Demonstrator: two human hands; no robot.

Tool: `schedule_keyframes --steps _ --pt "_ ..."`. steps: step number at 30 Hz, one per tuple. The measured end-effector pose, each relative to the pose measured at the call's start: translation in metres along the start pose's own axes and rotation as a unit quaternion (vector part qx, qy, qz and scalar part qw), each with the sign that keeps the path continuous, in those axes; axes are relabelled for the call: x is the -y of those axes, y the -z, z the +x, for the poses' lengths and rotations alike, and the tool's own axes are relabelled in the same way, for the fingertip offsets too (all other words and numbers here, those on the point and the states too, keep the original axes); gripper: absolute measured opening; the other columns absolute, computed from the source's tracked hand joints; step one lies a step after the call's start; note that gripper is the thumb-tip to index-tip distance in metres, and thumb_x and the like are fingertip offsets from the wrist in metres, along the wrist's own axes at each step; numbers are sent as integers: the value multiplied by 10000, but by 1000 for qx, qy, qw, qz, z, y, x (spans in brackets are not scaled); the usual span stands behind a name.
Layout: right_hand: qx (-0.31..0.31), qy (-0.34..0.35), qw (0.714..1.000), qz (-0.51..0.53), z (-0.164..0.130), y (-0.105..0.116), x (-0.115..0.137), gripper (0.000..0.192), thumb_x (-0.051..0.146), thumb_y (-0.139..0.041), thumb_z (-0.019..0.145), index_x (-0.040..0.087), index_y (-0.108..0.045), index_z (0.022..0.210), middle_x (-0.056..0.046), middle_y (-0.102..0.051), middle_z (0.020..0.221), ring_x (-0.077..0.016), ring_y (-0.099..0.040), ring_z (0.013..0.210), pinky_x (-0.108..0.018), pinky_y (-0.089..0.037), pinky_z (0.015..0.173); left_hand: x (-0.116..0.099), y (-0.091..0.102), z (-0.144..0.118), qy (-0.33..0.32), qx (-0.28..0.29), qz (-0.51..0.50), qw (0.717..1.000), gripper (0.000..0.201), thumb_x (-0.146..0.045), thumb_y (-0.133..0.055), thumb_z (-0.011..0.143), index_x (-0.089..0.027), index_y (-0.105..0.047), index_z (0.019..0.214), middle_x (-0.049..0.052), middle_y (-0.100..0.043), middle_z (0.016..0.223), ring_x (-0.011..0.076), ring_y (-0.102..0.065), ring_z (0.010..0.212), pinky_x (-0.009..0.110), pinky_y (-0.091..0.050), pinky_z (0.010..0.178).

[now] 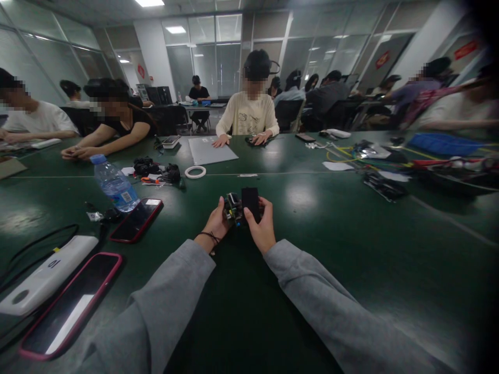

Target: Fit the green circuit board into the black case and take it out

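Two bare hands meet above a dark green, glossy surface [304,228], straight ahead of the wearer. The left hand [217,223] holds a small circuit assembly [233,203] with bare boards and tiny coloured parts; the right hand [263,226] holds a flat black rectangular block [250,199] just beside it. Both pieces are already in hand, so the picking up looks done. Nothing shows them joined: whether they touch or connect is too small to tell, and any fitting or checking between them appears to be what remains.

Both forearms, in loose grey sleeves [163,296], reach forward and converge, wrists close to the surface. The left thumb stands upright along the assembly's near side; the other left fingers are mostly hidden behind it, so their exact grip cannot be told. The right thumb presses across the block's front, the fingers curled round its right edge, pinching it.

To the left lie a clear plastic bottle with a blue cap [114,182], a red-edged black phone [136,221] and a pink-cased phone [72,306]. Across the surface sits a person in a cream top [246,114], hands resting before them.
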State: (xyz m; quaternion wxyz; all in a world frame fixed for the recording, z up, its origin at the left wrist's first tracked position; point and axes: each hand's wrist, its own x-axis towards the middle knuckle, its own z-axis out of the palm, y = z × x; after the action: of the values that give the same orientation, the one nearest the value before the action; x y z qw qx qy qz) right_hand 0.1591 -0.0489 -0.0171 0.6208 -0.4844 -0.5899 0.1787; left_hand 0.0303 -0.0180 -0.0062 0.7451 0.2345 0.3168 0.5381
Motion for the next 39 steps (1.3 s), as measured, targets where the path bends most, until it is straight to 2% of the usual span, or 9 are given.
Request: schedule_keyframes --steps 5,8,12,16,20,24,27,32,39 --pt "-10 -81 995 54 3 1 -5 520 440 -568 830 191 -379 1246 -101 -501 1137 -214 -513 1044 -404 -440 924 -4 3 0 16 29 -52 998 510 -521 -325 898 -124 -631 996 118 -671 1042 216 -632 972 356 -491 867" --pt "45 -115 989 83 4 1 -7 487 455 -532 851 206 -413 1252 -83 -546 1084 -209 -545 994 -392 -459 892 -5 1 0 32 12 -61 998 500 -513 -316 901 -131 -635 945 120 -679 995 228 -627 981 374 -487 872" --pt "108 -84 987 81 3 2 -8 404 430 -441 908 249 -458 1270 -54 -549 1169 -198 -537 1039 -383 -438 930 -5 0 1 46 -10 -52 998 468 -508 -355 890 -140 -630 977 109 -681 962 226 -628 964 381 -480 880" --pt "89 -27 994 50 3 4 -5 385 381 -373 944 277 -456 1305 -18 -480 1298 -182 -469 1158 -385 -346 1041 -4 3 2 49 -10 -61 997 460 -511 -371 884 -140 -630 967 96 -684 903 219 -633 926 382 -476 879" --pt "88 -6 996 14 3 6 -2 371 390 -349 949 281 -512 1264 -39 -516 1203 -184 -461 1144 -404 -316 1060 -6 3 -1 51 -4 -68 996 453 -503 -363 890 -144 -637 921 82 -688 844 207 -644 868 368 -481 859" --pt "69 -26 996 -55 1 4 -6 505 467 -521 849 242 -485 1300 -90 -430 1124 -230 -432 1115 -458 -315 1049 -8 1 -3 49 -12 -69 996 464 -493 -343 900 -135 -635 946 87 -692 869 203 -645 876 354 -481 852" --pt "50 -19 996 -71 1 1 -15 646 416 -625 750 184 -443 1325 -107 -370 1124 -255 -398 1141 -462 -296 1064 -8 4 -3 45 -6 -72 996 491 -497 -332 900 -121 -628 1006 97 -692 898 213 -640 906 351 -481 850" --pt "33 -55 997 -44 4 0 -30 469 306 -508 785 171 -494 1235 -108 -458 1112 -245 -449 1102 -466 -323 1037 -7 9 0 46 29 -79 995 503 -513 -330 892 -123 -610 1041 125 -674 1022 237 -631 958 375 -490 833" --pt "35 -109 993 4 4 2 -35 327 258 -457 791 213 -528 1108 -56 -590 1033 -220 -541 1007 -443 -399 958 -10 9 -3 21 27 -81 996 509 -503 -281 908 -134 -590 1073 143 -635 1125 240 -586 1076 393 -484 843"
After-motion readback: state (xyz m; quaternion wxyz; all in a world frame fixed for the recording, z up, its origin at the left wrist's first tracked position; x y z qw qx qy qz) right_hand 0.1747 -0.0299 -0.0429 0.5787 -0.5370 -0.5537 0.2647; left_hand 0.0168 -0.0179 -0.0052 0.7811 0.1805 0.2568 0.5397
